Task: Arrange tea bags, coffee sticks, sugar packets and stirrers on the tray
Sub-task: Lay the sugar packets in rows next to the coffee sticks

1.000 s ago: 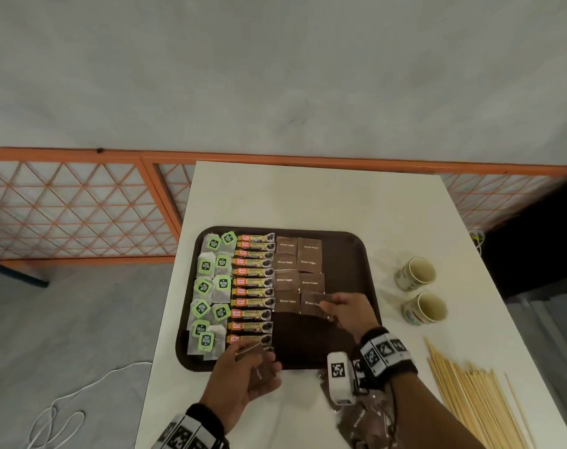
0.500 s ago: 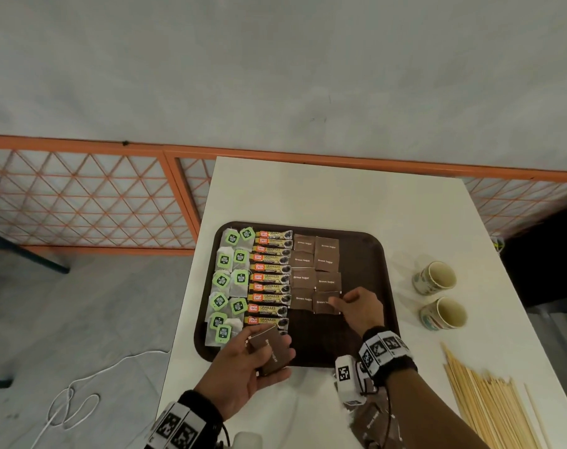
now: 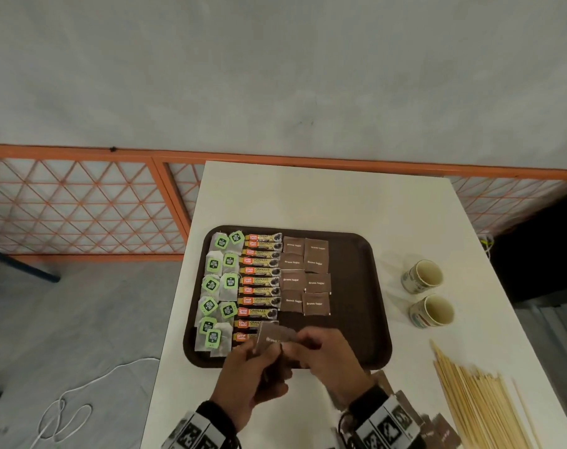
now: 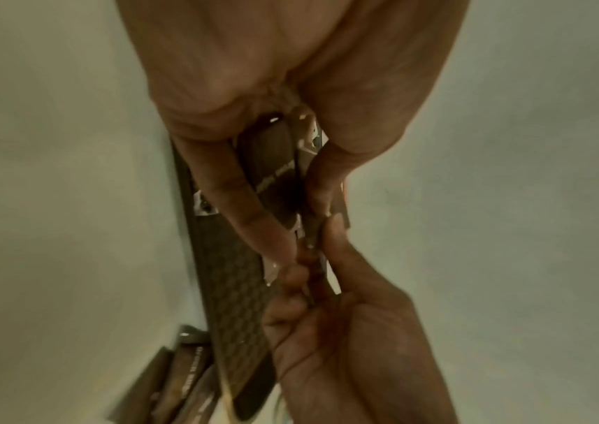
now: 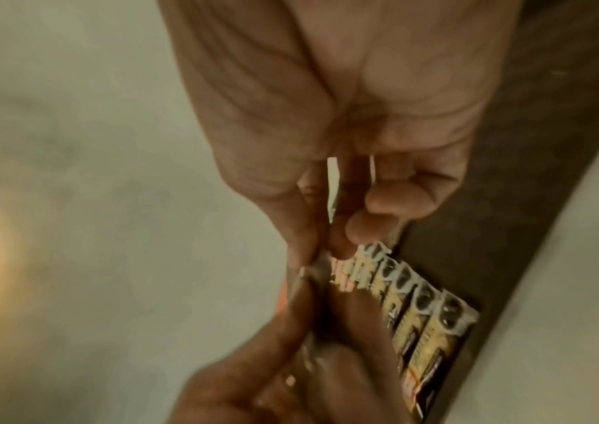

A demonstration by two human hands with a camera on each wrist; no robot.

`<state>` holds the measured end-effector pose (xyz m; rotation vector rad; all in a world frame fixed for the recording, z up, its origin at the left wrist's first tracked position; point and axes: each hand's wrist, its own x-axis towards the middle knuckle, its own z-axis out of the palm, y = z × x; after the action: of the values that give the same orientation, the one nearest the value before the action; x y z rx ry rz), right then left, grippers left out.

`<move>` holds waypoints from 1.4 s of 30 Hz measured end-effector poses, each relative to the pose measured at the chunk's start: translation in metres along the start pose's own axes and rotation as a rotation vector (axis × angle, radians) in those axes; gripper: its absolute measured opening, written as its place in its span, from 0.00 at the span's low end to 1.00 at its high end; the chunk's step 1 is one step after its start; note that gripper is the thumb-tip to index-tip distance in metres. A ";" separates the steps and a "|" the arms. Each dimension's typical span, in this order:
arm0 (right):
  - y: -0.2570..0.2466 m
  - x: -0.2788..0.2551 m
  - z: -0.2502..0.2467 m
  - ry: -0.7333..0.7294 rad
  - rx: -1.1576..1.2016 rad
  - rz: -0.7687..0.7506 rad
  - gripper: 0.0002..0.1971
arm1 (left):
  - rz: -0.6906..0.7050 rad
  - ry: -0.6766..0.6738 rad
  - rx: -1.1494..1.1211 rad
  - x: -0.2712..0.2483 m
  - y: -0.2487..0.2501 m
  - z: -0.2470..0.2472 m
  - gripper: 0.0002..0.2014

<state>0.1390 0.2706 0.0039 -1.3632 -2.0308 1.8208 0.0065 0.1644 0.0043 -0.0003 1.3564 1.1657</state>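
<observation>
Since half a second ago, the right hand [image 3: 329, 354] has drawn back from the sugar rows at frame centre to meet the left hand [image 3: 251, 372] low in the frame, over the near edge of the dark brown plastic tray [image 3: 356, 286]. Both wrists angle inward, palms facing each other. The left hand's grip is closed around a small stack of brown paper sugar packets [image 3: 274, 340], fingers curled beneath and thumb on top; the right hand's thumb and forefinger pinch the top packet's right edge, its other fingers curled. On the tray, green-tagged white tea bags [image 3: 218, 286] fill the left columns, orange-and-yellow coffee sticks [image 3: 261, 281] the next, and eight flat brown sugar packets [image 3: 304, 275] lie in two columns beside them. Pale wooden stirrers [image 3: 479, 403] lie on the white bench [image 3: 324, 196] at lower right, off the tray.
</observation>
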 end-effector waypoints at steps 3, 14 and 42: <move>0.007 0.003 0.003 0.018 0.169 0.085 0.04 | -0.057 0.008 0.052 0.003 -0.008 0.005 0.08; 0.038 0.057 0.004 0.329 0.362 0.341 0.05 | -0.113 0.087 -0.023 0.013 -0.007 -0.025 0.09; -0.024 -0.007 0.012 -0.057 -0.111 -0.098 0.13 | 0.051 -0.056 -0.385 0.005 0.014 0.009 0.15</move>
<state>0.1230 0.2600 0.0239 -1.2270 -2.2160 1.7498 0.0033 0.1795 0.0116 -0.2089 1.0709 1.4446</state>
